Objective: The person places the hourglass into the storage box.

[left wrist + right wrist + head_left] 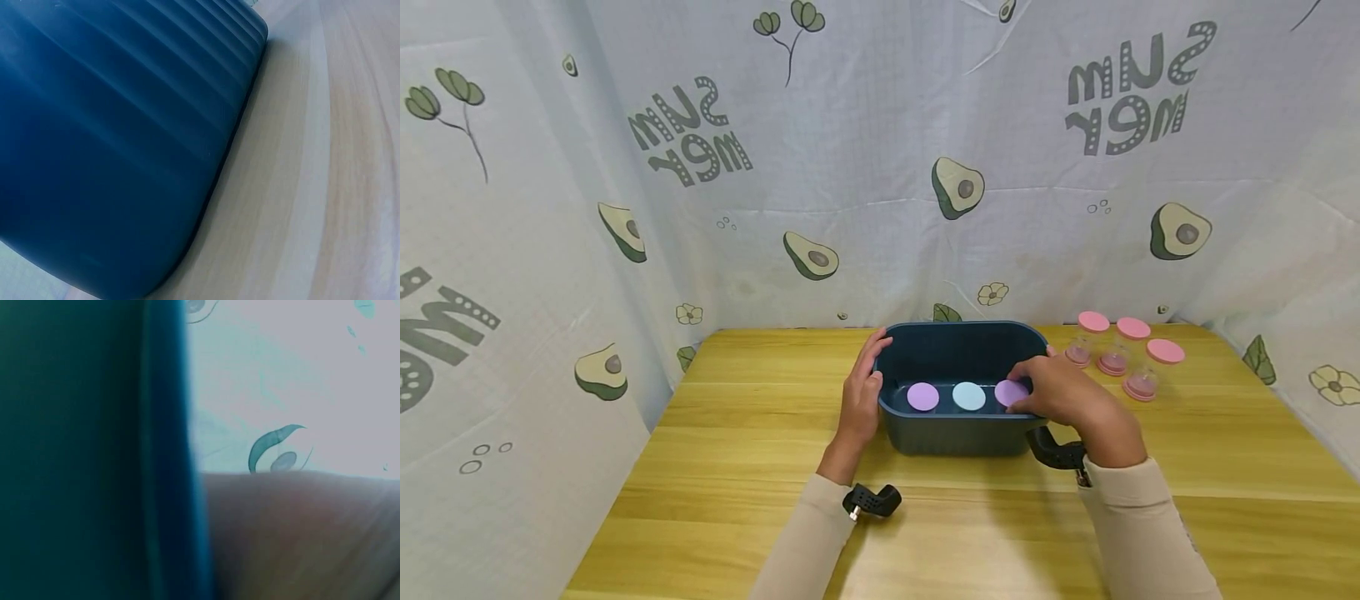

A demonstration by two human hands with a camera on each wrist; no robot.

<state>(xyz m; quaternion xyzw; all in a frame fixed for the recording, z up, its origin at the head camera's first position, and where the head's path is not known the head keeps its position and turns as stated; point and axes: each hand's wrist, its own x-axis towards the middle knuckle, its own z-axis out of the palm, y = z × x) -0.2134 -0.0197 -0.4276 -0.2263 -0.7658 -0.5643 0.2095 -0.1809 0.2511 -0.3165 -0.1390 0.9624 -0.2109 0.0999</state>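
Note:
A dark blue bin (pixel 958 435) stands on the wooden table. Inside it, in a row, show the round tops of a purple sand timer (pixel 922 397), a light blue one (pixel 968 397) and a second purple sand timer (pixel 1009 393); their lower parts are hidden. My right hand (pixel 1060 392) reaches over the right rim and pinches the second purple one between thumb and fingers. My left hand (pixel 859 396) rests along the bin's left end, fairly straight fingers at the rim. The left wrist view shows the bin's ribbed outer wall (pixel 144 125).
Three pink sand timers (pixel 1093 322) (pixel 1133 328) (pixel 1166 352) stand on the table (pixel 737 450) to the right of the bin, close behind my right hand. A printed white curtain (pixel 880 167) hangs along the table's back and sides.

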